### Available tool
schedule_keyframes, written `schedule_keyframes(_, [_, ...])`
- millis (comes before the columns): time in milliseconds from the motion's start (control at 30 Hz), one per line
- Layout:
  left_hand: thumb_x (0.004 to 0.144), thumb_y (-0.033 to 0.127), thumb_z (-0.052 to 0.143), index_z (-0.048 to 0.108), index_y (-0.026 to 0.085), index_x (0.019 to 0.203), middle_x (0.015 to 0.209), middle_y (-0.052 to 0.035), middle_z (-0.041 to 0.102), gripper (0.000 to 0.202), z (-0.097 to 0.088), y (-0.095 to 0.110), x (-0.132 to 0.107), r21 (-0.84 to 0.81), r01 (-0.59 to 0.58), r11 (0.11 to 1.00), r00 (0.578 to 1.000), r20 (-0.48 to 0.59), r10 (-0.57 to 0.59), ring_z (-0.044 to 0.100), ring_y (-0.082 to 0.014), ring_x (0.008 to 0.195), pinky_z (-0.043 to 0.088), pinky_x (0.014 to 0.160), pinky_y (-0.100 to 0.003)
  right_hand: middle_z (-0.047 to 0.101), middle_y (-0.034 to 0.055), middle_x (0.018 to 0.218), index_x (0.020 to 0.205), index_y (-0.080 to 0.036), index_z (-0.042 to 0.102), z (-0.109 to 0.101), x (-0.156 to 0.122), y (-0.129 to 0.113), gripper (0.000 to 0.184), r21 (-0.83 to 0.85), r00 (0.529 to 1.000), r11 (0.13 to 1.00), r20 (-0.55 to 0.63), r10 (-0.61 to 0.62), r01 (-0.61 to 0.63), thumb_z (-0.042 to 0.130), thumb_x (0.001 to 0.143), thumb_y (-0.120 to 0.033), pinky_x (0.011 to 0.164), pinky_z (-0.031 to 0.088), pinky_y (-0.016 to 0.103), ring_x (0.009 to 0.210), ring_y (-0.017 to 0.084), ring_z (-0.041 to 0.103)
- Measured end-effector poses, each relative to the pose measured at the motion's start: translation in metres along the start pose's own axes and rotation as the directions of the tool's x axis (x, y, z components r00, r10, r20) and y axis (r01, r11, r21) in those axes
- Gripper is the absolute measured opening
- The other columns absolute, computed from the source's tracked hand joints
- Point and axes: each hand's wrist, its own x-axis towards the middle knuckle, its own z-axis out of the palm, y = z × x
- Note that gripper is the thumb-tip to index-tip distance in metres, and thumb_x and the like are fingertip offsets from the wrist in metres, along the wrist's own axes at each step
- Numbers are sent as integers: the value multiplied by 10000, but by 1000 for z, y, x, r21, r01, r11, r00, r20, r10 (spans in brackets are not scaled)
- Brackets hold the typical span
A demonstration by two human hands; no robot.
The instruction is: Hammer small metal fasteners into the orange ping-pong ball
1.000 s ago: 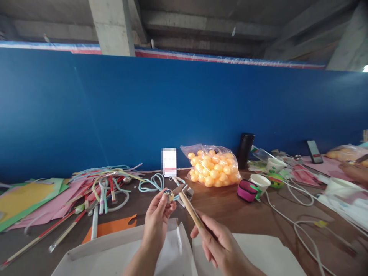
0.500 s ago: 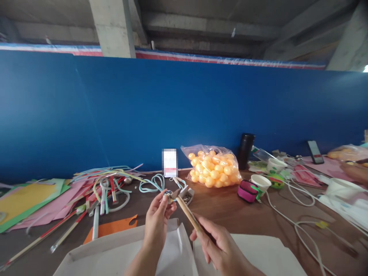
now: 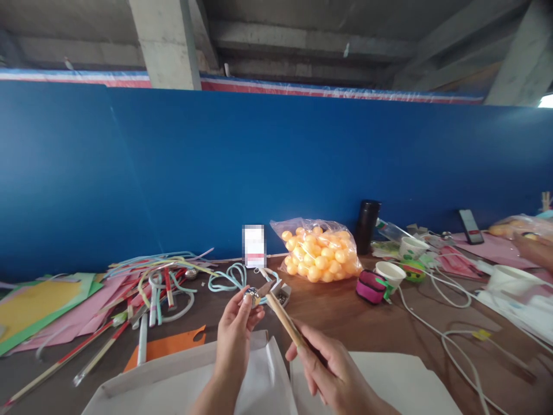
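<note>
My left hand (image 3: pixel 235 323) pinches a shiny silver ball (image 3: pixel 250 296) between thumb and fingertips. In my right hand (image 3: pixel 324 360) is a wooden-handled hammer (image 3: pixel 285 320), its pale handle running away from me. The brownish, wedge-like head lies right beside the ball; whether they touch I cannot tell. Just behind sits a small white box (image 3: pixel 283 295) with silver pieces in it, partly hidden by the head. Below both hands lie a white open carton (image 3: pixel 173 377) and a white sheet (image 3: pixel 389 374).
Coloured paper (image 3: pixel 47 305), tubes and sticks (image 3: pixel 164 282) pile up at left, with orange paper (image 3: pixel 168 349) nearer me. A bag of orange balls (image 3: pixel 319 253), a black bottle (image 3: pixel 368 226), a purple pouch (image 3: pixel 371 287), cups and white cables (image 3: pixel 449 357) occupy the right. Another person's hand (image 3: pixel 538 251) shows far right.
My hands keep nearly the same pose, with the ball and hammer still held. The view has shifted slightly to the right.
</note>
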Motion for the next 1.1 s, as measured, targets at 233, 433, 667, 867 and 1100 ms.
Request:
schedule_keyframes(233, [738,275,757,708,172,1053,840,-38,719,335,-6,-2,5,-172,65,983,993,105,-48,655,-107,676,562,698,-232,671,55,896,1289,-178,537,3,-1,3,459,40,998,999,-54,10,-8,428,961,-480,402,347,195,435,52,424])
schedule_keyframes(433, [773,231,721,698,162,1070,873,-52,710,306,-8,-2,7,-252,169,953,982,124,-141,656,-118,699,559,661,-212,665,53,882,1322,-203,517,1,-1,4,463,96,998,995,-62,7,-1,426,963,-480,392,346,193,425,53,428])
schedule_keyframes(667, [820,245,673,662,168,1148,877,-61,698,337,-8,0,4,-212,172,962,978,157,-140,641,-116,700,557,665,-221,667,48,884,1298,-194,530,0,-5,0,452,60,999,997,8,-40,40,437,959,-478,413,363,195,431,51,437])
schedule_keyframes(867, [811,239,685,657,173,1164,864,-48,692,360,-6,0,2,-203,178,963,974,174,-143,624,-99,672,549,635,-202,644,43,857,1157,-155,603,3,-3,-4,416,11,1000,1000,-8,-3,3,427,961,-476,393,326,186,402,31,391])
schedule_keyframes(1100, [807,237,689,662,174,1156,890,-65,699,356,-6,0,3,-202,184,962,974,171,-150,628,-106,677,553,631,-212,663,35,875,1303,-199,528,3,-5,0,423,-8,1000,1000,6,-28,28,424,973,-444,449,377,203,454,57,451])
